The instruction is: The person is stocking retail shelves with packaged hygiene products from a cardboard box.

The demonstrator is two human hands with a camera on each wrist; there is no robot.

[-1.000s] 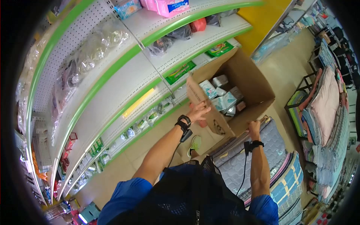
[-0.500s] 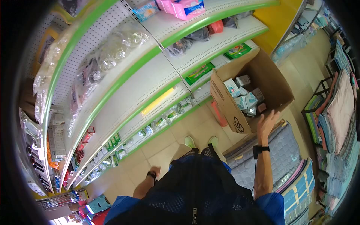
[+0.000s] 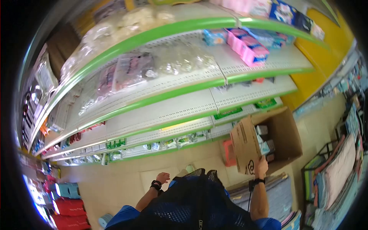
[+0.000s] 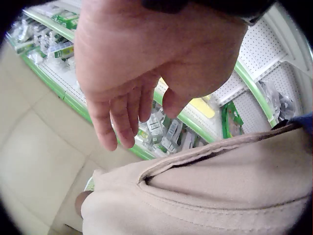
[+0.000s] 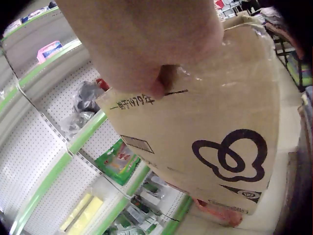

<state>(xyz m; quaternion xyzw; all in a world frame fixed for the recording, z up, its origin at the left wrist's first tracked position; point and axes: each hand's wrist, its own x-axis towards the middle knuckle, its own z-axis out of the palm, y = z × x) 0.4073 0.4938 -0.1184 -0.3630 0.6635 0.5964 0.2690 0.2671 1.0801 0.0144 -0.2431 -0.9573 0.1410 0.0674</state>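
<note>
An uncovered cardboard box [image 3: 241, 143] holding several small white and teal packs [image 3: 264, 147] stands by the shelves, right of centre in the head view. My right hand [image 3: 261, 167] grips the box's near top edge. In the right wrist view that hand [image 5: 146, 44] covers the edge of the box's printed side [image 5: 195, 127], its fingers mostly hidden behind the cardboard. My left hand [image 3: 163, 177] hangs low beside my body, holding nothing. Its fingers point down, loosely bent, in the left wrist view, where the hand [image 4: 151, 63] is near beige trousers [image 4: 205, 196].
Green-edged shelves [image 3: 161, 94] curve along the front and left, carrying bagged goods and pink packs [image 3: 249, 48]. A red object [image 3: 229, 153] sits on the floor left of the box. Folded quilts [image 3: 268, 195] lie near my right arm; stacked textiles [image 3: 339, 168] are at the far right.
The head view has tilted up toward the shelves. My left hand let go of the box and moved down beside my body. My right hand, lifted open half a second ago, grips the box edge again.
</note>
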